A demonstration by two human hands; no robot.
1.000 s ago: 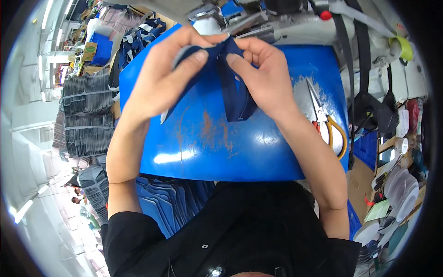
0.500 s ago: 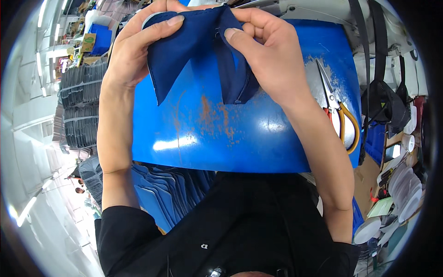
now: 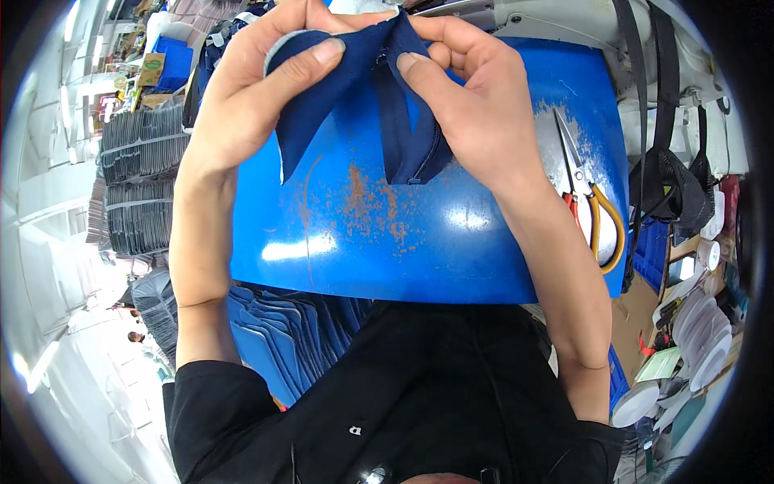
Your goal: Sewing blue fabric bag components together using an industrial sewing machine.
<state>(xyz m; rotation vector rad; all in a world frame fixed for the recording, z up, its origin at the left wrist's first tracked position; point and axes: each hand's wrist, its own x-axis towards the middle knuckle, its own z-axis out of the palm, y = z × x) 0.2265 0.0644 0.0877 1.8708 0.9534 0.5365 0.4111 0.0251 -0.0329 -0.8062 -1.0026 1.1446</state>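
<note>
hands [image 3: 242, 89] closer together than half second ago; navy cloth [image 3: 305, 113] less spread

Your navy cloth [image 3: 308, 117] is matt, your tabletop [image 3: 419, 270] glossy; scissors [image 3: 580, 175] near its right edge have shiny metal blades [image 3: 571, 148].

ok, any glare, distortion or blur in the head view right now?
Head view: white glare on the blue tabletop; fisheye bends the tabletop's edges, corners go black; left background is washed out near the light tube; scissors and navy fabric look fairly sharp.
</note>
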